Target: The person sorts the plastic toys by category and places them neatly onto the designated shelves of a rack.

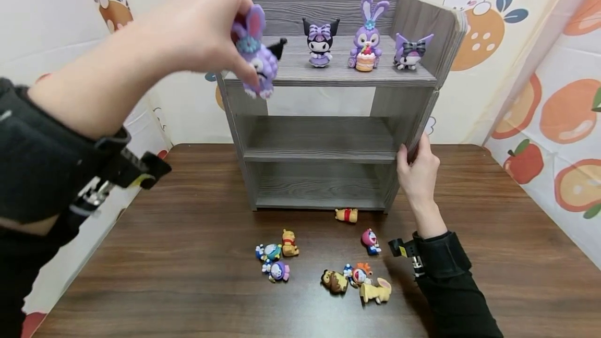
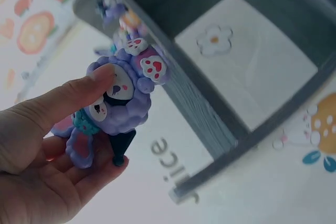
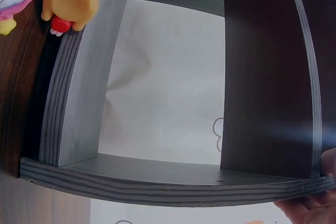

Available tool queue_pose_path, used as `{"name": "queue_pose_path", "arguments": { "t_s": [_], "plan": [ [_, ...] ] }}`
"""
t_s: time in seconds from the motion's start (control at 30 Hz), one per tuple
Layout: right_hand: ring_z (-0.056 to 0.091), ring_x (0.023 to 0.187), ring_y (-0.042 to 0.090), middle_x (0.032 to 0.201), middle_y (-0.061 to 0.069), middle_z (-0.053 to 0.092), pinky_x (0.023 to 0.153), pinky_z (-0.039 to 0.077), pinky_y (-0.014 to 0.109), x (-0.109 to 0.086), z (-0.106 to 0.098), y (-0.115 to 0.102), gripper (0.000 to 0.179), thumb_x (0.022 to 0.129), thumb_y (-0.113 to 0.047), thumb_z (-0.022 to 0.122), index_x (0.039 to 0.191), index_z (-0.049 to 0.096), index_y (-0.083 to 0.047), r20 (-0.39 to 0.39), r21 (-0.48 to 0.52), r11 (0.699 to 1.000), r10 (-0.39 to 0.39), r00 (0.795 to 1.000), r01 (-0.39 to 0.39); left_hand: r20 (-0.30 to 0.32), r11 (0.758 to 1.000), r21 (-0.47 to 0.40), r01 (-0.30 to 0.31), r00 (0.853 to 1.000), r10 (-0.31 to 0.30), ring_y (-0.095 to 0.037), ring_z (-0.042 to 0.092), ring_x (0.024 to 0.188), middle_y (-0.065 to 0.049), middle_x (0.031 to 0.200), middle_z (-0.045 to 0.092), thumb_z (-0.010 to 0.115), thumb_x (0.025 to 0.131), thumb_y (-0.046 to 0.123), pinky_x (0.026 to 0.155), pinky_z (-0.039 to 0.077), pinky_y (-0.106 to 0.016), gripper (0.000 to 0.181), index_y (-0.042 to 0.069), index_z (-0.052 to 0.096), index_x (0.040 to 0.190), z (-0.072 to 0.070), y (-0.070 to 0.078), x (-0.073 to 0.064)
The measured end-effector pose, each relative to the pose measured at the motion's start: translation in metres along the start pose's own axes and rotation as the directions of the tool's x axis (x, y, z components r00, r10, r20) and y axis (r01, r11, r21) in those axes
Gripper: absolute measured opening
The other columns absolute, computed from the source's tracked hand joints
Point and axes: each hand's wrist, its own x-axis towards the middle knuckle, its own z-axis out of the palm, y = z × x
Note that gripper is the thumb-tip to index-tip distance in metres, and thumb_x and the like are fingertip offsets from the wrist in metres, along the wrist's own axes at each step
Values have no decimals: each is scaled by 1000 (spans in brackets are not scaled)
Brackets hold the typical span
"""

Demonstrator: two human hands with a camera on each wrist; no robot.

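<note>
"Purple figurine with rabbit ears (image 1: 263, 64): where is it in the head view?"

"Up at the left end of the grey wood-grain shelf unit (image 1: 324, 137), close to its top tier (image 1: 291, 74). The left hand (image 1: 202, 35) reaches in from the side, wrist raised, fingers slanting down and clamped on it. Lower, the right hand (image 1: 419, 168) has thumb and fingers round the edge of the right side panel (image 1: 413, 113)."

"What could go wrong?"

"A swing too far right might topple the Kuromi figurine (image 1: 320, 46). A slip would drop the purple one, perhaps onto the bench (image 1: 197, 254)."

"And the left wrist view?"

"Thumb across the face, the other fingers behind the ears, paws toward the unit. I can't tell whether it touches the board. If a paw caught the edge, I'd expect it to twist in that grip."

"Right wrist?"

"Only part of the hand shows, lower right, fingers bent around the panel's edge. A hard tug there might shift the unit, tipping the tall-eared rabbit figurine (image 1: 368, 40) or nudging the Winnie-the-Pooh figurine (image 3: 73, 1) beside its base."
</note>
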Motion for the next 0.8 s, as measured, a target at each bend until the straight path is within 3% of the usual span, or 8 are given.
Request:
{"name": "queue_pose_path", "arguments": {
  "t_s": [0.23, 0.37, 0.63, 0.8],
  "plan": [
    [39, 46, 7, 60, 15, 53, 44, 29, 13, 1, 1, 1, 27, 80, 2, 50, 107, 51, 7, -9, -9, 1000, -16, 1000, 16, -110, 991, 58, 124, 987, -117, -26, 44, 98, -11, 111, 47, 74, 63, 48, 86, 40, -39, 77, 5, 45, 120, -1, -32, 41],
    [39, 47, 7, 62, 15, 55, 44, 30, 13, 0, 1, 1, 28, 80, 2, 50, 107, 51, 8, -7, -14, 1000, -18, 1000, 18, -104, 983, 81, 162, 983, -154, -27, 44, 100, -12, 114, 47, 73, 65, 45, 87, 40, -40, 78, 4, 42, 125, 3, -37, 54],
    [40, 46, 9, 61, 15, 55, 44, 30, 14, 1, 1, 1, 28, 80, 2, 51, 108, 51, 7, -9, -15, 1000, -18, 1000, 17, -92, 988, 59, 144, 986, -138, -25, 42, 88, -16, 101, 49, 74, 69, 25, 83, 41, -38, 55, -8, 53, 109, 3, -15, 48],
    [41, 46, 11, 64, 16, 56, 44, 29, 13, 1, 1, 1, 30, 80, 2, 50, 110, 51, 7, 0, -11, 1000, -10, 1000, 10, -72, 985, 52, 167, 984, -163, -25, 41, 86, -17, 99, 49, 74, 69, 21, 82, 40, -39, 52, -10, 54, 106, 4, -16, 51]
  ]
}}
